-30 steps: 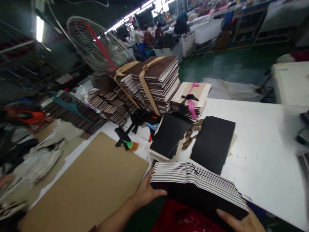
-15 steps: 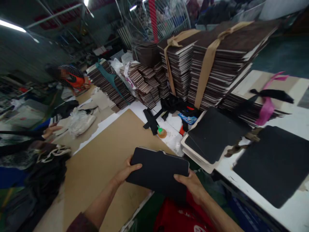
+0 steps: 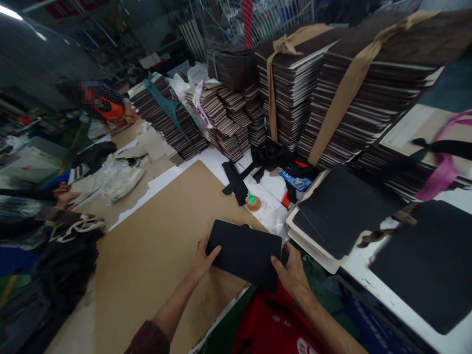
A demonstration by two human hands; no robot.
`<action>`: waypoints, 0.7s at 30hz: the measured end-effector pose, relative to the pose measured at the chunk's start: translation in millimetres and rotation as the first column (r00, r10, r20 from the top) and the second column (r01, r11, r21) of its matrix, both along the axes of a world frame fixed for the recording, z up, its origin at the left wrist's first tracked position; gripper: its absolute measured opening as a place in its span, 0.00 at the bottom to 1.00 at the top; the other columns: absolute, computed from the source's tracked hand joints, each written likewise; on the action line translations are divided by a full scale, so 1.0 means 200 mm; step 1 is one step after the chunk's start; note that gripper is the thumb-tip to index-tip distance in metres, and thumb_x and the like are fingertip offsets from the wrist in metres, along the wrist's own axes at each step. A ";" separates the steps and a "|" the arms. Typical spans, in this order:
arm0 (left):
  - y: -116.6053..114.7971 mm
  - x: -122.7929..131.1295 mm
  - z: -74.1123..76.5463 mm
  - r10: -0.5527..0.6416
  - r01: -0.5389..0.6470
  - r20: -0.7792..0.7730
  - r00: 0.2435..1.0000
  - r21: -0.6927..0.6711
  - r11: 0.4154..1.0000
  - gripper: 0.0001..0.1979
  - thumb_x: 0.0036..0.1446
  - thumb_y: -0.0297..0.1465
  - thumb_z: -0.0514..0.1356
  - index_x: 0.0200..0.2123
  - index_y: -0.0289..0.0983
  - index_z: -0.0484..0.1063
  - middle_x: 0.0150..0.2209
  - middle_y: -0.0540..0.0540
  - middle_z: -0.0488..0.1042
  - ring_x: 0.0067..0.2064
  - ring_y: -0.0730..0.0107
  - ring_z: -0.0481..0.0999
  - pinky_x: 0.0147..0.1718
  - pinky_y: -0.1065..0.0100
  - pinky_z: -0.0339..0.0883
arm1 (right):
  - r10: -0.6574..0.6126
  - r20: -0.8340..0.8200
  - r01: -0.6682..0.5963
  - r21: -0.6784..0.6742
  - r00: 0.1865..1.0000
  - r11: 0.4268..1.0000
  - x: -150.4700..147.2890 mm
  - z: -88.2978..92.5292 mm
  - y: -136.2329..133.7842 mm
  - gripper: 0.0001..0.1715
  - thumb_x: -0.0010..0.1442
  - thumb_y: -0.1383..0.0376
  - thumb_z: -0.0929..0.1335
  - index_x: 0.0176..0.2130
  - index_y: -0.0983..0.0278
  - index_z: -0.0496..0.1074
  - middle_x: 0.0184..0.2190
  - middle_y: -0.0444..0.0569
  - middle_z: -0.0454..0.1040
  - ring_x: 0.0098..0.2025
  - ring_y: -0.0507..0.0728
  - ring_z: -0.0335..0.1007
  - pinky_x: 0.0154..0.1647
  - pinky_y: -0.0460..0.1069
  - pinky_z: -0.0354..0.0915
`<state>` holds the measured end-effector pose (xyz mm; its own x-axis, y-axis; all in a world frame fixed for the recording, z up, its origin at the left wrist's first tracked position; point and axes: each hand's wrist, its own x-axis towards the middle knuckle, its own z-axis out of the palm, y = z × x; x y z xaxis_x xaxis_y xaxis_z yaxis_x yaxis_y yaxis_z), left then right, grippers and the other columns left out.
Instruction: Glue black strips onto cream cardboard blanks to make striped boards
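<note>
A black rectangular panel (image 3: 245,253) with rounded corners is between my two hands, above the near edge of a brown board (image 3: 158,236). My left hand (image 3: 203,258) grips its left end, thumb on top and fingers beneath. At the right end my right hand (image 3: 292,270) has its thumb on the panel's face, with the fingers raised off the side edge. Whether more sheets lie under the top one is hidden. Close by on the right, black sheets (image 3: 350,211) lie stacked on pale boards, and another black sheet (image 3: 427,260) rests on the white table.
Tall bundles of dark boards (image 3: 372,83) tied with tan straps stand at the back. A small bottle with a green tip (image 3: 252,201) sits beside black strips (image 3: 236,182). Two people are at the left, one in an orange apron (image 3: 114,112). A plastic bag (image 3: 120,177) lies there.
The panel has tilted and lowered slightly in my hands. My right fingers have lifted away from its edge. The view has shifted a little.
</note>
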<state>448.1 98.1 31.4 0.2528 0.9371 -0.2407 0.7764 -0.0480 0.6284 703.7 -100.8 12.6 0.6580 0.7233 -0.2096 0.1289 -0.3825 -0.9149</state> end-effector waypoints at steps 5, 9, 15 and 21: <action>-0.11 0.04 -0.05 -0.024 0.035 -0.094 0.995 0.124 0.992 0.46 0.50 0.50 0.62 0.65 0.32 0.51 0.63 0.31 0.57 0.66 0.44 0.55 0.64 0.45 0.51 | 0.084 0.241 -0.075 -0.047 0.967 0.996 0.04 0.04 0.05 0.31 0.63 0.58 0.63 0.63 0.63 0.60 0.57 0.59 0.62 0.62 0.67 0.56 0.62 0.64 0.58; -0.15 0.05 -0.10 -0.006 0.035 -0.150 0.989 0.189 0.981 0.47 0.52 0.50 0.60 0.66 0.30 0.47 0.64 0.28 0.55 0.67 0.42 0.52 0.63 0.43 0.50 | 0.152 0.367 -0.131 -0.082 0.918 0.988 0.06 0.05 0.05 0.28 0.64 0.60 0.62 0.60 0.68 0.65 0.55 0.61 0.63 0.58 0.67 0.59 0.62 0.62 0.58; -0.16 0.04 -0.13 0.003 0.042 -0.186 0.983 0.233 0.972 0.47 0.53 0.49 0.60 0.66 0.29 0.47 0.63 0.28 0.57 0.66 0.42 0.55 0.62 0.44 0.53 | 0.096 0.430 -0.103 -0.007 0.898 0.995 0.05 0.13 0.03 0.23 0.63 0.62 0.63 0.56 0.64 0.68 0.53 0.59 0.65 0.56 0.66 0.60 0.59 0.63 0.61; -0.16 0.05 -0.13 0.001 0.049 -0.204 0.979 0.239 0.970 0.45 0.54 0.48 0.60 0.66 0.31 0.46 0.63 0.28 0.58 0.65 0.41 0.56 0.61 0.42 0.54 | 0.063 0.271 -0.108 0.154 0.960 0.982 0.03 0.23 0.05 0.10 0.65 0.63 0.63 0.42 0.61 0.72 0.39 0.52 0.72 0.45 0.60 0.68 0.50 0.55 0.65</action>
<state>457.8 65.3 5.2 0.2453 0.9679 -0.0558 0.8824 -0.1990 0.4264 709.6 -90.1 58.7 0.6079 0.7889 0.0903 0.3999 -0.2059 -0.8931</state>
